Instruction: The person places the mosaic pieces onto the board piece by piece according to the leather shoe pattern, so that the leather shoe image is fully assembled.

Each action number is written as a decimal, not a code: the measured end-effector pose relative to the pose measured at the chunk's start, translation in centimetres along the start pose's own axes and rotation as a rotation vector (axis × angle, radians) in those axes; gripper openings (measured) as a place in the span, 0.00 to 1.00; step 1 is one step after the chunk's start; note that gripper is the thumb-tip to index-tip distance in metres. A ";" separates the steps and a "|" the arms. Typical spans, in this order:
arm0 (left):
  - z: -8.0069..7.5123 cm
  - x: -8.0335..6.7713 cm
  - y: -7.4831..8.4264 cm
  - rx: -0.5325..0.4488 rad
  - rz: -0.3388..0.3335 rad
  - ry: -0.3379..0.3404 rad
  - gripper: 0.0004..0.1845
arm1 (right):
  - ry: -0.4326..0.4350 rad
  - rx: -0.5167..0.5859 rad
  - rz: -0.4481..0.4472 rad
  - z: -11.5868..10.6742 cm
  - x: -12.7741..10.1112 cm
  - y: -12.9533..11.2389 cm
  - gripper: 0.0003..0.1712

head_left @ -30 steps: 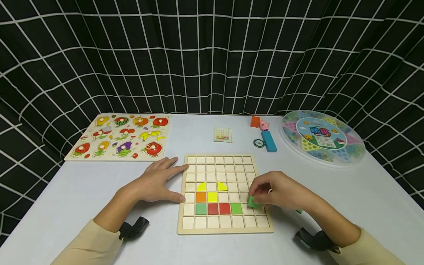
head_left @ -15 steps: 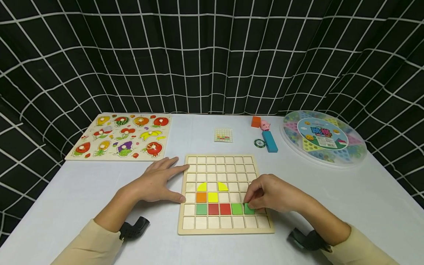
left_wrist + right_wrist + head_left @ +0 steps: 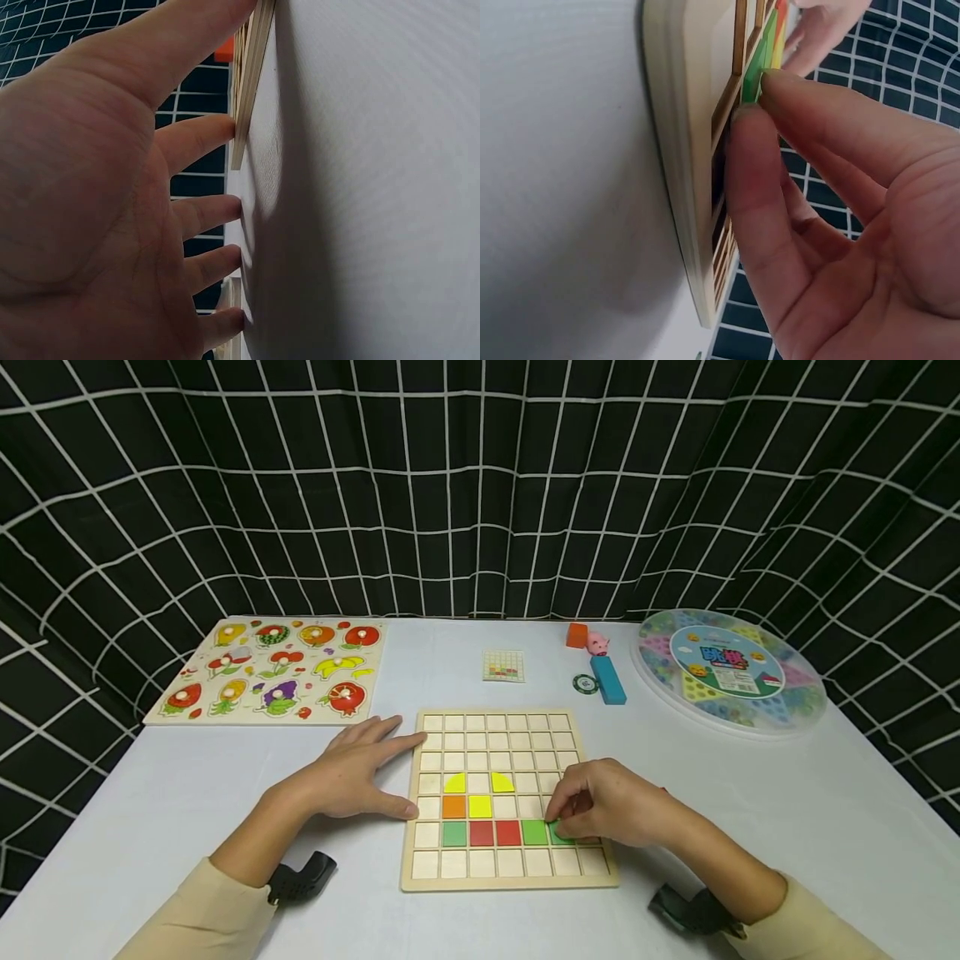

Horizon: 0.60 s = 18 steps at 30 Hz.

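A wooden grid board (image 3: 510, 884) lies flat on the white table in the head view. My right hand (image 3: 615, 806) pinches a green square tile (image 3: 558, 835) between thumb and finger at a cell in its second row from the front. The right wrist view shows both fingertips on the green tile (image 3: 754, 78), partly hiding it. To its left in that row sit a lighter green tile (image 3: 535, 832), two red tiles (image 3: 507, 833) and a teal-green tile (image 3: 454, 834). My left hand (image 3: 360, 772) has its fingers spread, thumb and index finger touching the board's left edge.
Behind the board lies a small pattern card (image 3: 503, 666). A fruit puzzle board (image 3: 262, 721) is at back left. Toward the back right are an orange block (image 3: 577, 635), pig figure (image 3: 597, 644), blue block (image 3: 608, 681), round chip (image 3: 585, 684) and clear round box (image 3: 645, 685).
The right hand has moved left with the green tile, from the row's right side to the cell beside the lighter green tile. The left hand has stayed put.
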<state>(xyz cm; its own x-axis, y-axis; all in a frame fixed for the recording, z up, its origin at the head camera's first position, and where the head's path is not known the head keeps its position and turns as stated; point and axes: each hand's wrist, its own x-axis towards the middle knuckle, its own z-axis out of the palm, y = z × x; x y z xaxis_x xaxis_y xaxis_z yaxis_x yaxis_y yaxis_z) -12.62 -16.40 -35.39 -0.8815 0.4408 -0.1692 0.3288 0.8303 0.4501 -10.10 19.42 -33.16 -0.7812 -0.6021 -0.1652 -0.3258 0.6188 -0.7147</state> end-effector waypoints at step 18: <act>0.0 0.0 -0.1 -0.001 -0.002 -0.003 0.52 | 0.055 -0.051 -0.013 -2.0 -2.7 1.3 0.08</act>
<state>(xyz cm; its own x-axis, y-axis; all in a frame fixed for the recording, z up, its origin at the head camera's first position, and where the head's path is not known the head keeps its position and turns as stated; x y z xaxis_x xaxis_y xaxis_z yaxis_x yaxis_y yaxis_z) -12.64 -16.47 -35.39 -0.8811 0.4401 -0.1730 0.3265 0.8308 0.4507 -9.49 22.89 -32.26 -0.8043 -0.5824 -0.1181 -0.3616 0.6373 -0.6805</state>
